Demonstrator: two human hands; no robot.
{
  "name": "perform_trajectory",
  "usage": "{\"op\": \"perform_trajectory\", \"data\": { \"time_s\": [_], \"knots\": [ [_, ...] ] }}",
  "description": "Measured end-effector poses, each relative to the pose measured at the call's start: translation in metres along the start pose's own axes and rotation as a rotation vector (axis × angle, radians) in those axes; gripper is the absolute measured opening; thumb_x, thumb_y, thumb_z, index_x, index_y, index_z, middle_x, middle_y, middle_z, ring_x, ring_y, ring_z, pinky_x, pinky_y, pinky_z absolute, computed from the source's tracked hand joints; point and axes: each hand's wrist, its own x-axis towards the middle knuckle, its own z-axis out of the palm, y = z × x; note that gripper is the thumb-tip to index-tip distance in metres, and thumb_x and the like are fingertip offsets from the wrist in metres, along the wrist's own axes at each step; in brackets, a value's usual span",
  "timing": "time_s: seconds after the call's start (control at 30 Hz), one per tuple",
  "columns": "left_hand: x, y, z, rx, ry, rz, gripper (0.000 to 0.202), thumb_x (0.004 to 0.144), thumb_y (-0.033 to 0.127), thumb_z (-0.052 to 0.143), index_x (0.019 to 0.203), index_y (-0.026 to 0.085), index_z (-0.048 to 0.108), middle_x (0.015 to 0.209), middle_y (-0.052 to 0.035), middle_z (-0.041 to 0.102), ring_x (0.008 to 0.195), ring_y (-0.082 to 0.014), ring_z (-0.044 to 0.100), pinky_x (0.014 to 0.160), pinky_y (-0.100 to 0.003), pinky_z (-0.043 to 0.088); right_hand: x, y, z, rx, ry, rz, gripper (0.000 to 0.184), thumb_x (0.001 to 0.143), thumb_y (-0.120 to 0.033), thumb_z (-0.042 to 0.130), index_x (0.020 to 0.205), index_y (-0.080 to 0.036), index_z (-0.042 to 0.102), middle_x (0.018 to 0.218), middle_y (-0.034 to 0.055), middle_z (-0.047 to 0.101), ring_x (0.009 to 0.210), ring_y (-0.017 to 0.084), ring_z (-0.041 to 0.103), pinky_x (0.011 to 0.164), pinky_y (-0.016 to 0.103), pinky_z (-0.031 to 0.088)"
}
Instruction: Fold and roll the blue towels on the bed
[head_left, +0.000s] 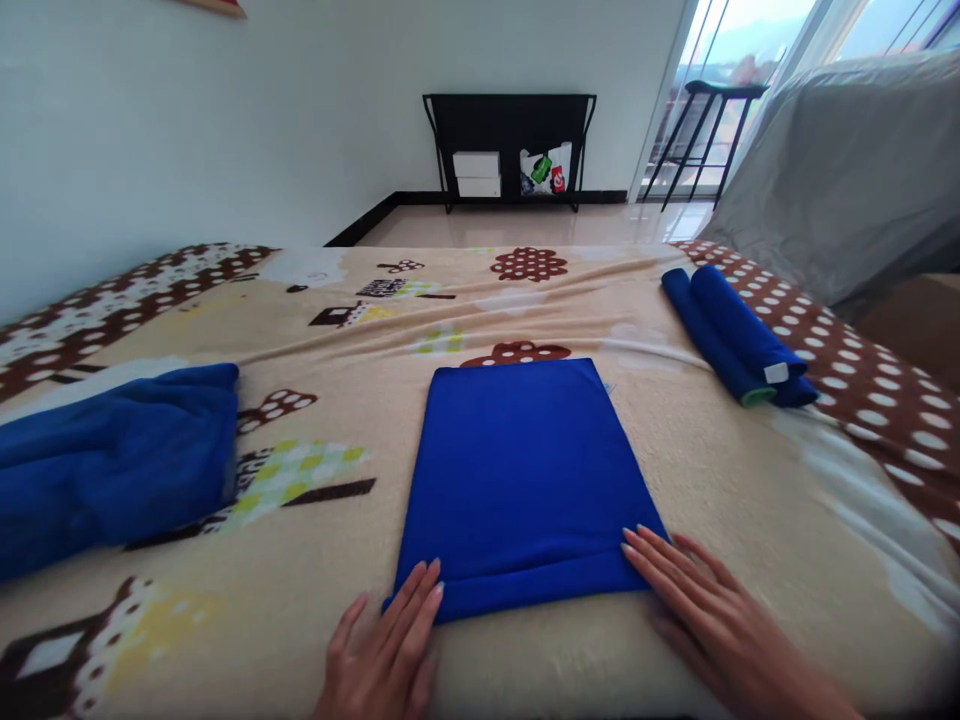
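Observation:
A blue cloth (525,470), folded into a flat rectangle, lies on the patterned blanket (360,400) in front of me. Its near edge is turned over in a narrow fold. My left hand (386,640) rests on the near left corner, fingers stretched out and flat. On the near right corner lie the extended fingertips of my right hand (697,590), palm down. Neither hand grips the fabric. What the thumb of the right hand touches is hidden.
Two rolled blue cloths (739,335) lie side by side at the right, one with a white tag. A loosely spread blue cloth (120,450) is at the left. Beyond the bed stand a black rack (514,120), a stool (709,125) and something under a grey cover (855,170).

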Motion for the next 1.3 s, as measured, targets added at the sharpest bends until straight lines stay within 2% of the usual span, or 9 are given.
{"op": "perform_trajectory", "data": {
  "time_s": [0.17, 0.33, 0.57, 0.73, 0.87, 0.97, 1.1, 1.2, 1.3],
  "knots": [
    [-0.005, -0.014, -0.007, -0.092, 0.041, -0.039, 0.045, 0.089, 0.022, 0.056, 0.134, 0.024, 0.055, 0.135, -0.0099, 0.062, 0.122, -0.0207, 0.059, 0.114, -0.04, 0.02, -0.013, 0.014, 0.001, 0.008, 0.034, 0.069, 0.051, 0.093, -0.026, 0.055, 0.143, -0.025, 0.047, 0.15, 0.007, 0.043, 0.138, 0.024, 0.04, 0.109, 0.043, 0.034],
    [-0.012, -0.03, -0.001, -0.143, 0.071, -0.183, 0.042, 0.09, 0.012, 0.051, 0.122, 0.035, 0.064, 0.118, -0.0054, 0.068, 0.111, -0.0217, 0.062, 0.095, -0.037, 0.038, -0.019, 0.024, 0.009, 0.011, 0.119, 0.213, 0.044, 0.093, -0.02, 0.056, 0.133, -0.038, 0.057, 0.134, 0.0056, 0.056, 0.122, 0.023, 0.054, 0.098, 0.042, 0.04],
    [0.001, -0.049, -0.01, -0.33, 0.1, -0.154, 0.029, 0.093, 0.013, 0.049, 0.112, 0.028, 0.064, 0.099, -0.0014, 0.071, 0.094, -0.0171, 0.065, 0.086, -0.031, 0.045, 0.004, 0.042, -0.006, 0.357, 0.016, 0.162, 0.029, 0.097, -0.022, 0.048, 0.121, -0.027, 0.063, 0.101, 0.0031, 0.067, 0.093, 0.015, 0.061, 0.086, 0.031, 0.048],
    [0.007, -0.05, -0.03, -0.429, 0.058, -0.162, 0.024, 0.093, 0.015, 0.048, 0.104, 0.029, 0.063, 0.091, -0.001, 0.071, 0.086, -0.0178, 0.065, 0.081, -0.031, 0.049, 0.01, 0.044, -0.029, 0.434, -0.148, 0.134, 0.021, 0.099, -0.023, 0.046, 0.105, -0.027, 0.065, 0.098, 0.0016, 0.066, 0.095, 0.015, 0.059, 0.094, 0.034, 0.045],
    [0.003, -0.055, -0.022, -0.391, -0.038, -0.167, 0.024, 0.089, 0.015, 0.052, 0.109, 0.028, 0.06, 0.09, -0.0005, 0.072, 0.084, -0.0168, 0.065, 0.077, -0.027, 0.051, 0.01, 0.042, -0.021, 0.38, -0.131, 0.178, 0.02, 0.099, -0.022, 0.044, 0.102, -0.025, 0.064, 0.093, 0.0006, 0.065, 0.089, 0.015, 0.059, 0.091, 0.034, 0.045],
    [0.008, -0.041, -0.006, -0.148, 0.044, -0.219, 0.025, 0.086, 0.019, 0.056, 0.11, 0.025, 0.061, 0.095, -0.0021, 0.071, 0.086, -0.0192, 0.065, 0.081, -0.034, 0.045, 0.013, 0.025, -0.002, 0.129, 0.084, 0.287, 0.021, 0.097, -0.018, 0.045, 0.106, -0.02, 0.064, 0.101, 0.0063, 0.066, 0.091, 0.02, 0.058, 0.086, 0.038, 0.043],
    [0.034, 0.019, 0.013, 0.1, 0.295, -0.379, 0.025, 0.085, 0.012, 0.057, 0.105, 0.023, 0.068, 0.101, -0.0077, 0.07, 0.091, -0.0227, 0.063, 0.089, -0.042, 0.036, 0.036, -0.029, 0.015, -0.058, 0.375, 0.283, 0.031, 0.092, -0.008, 0.042, 0.113, -0.015, 0.065, 0.114, 0.0141, 0.065, 0.104, 0.027, 0.057, 0.091, 0.045, 0.039],
    [0.053, 0.059, 0.026, -0.107, 0.34, -0.205, 0.03, 0.09, 0.007, 0.048, 0.11, 0.019, 0.068, 0.105, -0.008, 0.071, 0.101, -0.0198, 0.064, 0.096, -0.036, 0.039, 0.056, -0.061, 0.016, 0.051, 0.385, 0.06, 0.038, 0.093, -0.009, 0.037, 0.117, -0.017, 0.066, 0.117, 0.0085, 0.067, 0.11, 0.021, 0.057, 0.098, 0.039, 0.036],
    [0.048, 0.055, 0.032, -0.147, 0.293, -0.031, 0.041, 0.091, 0.004, 0.037, 0.123, 0.01, 0.062, 0.12, -0.0111, 0.069, 0.121, -0.0203, 0.058, 0.105, -0.034, 0.038, 0.052, -0.055, 0.015, 0.03, 0.272, 0.027, 0.045, 0.094, -0.009, 0.035, 0.131, -0.018, 0.059, 0.133, 0.0046, 0.061, 0.121, 0.018, 0.054, 0.102, 0.034, 0.033]
  ]
}}
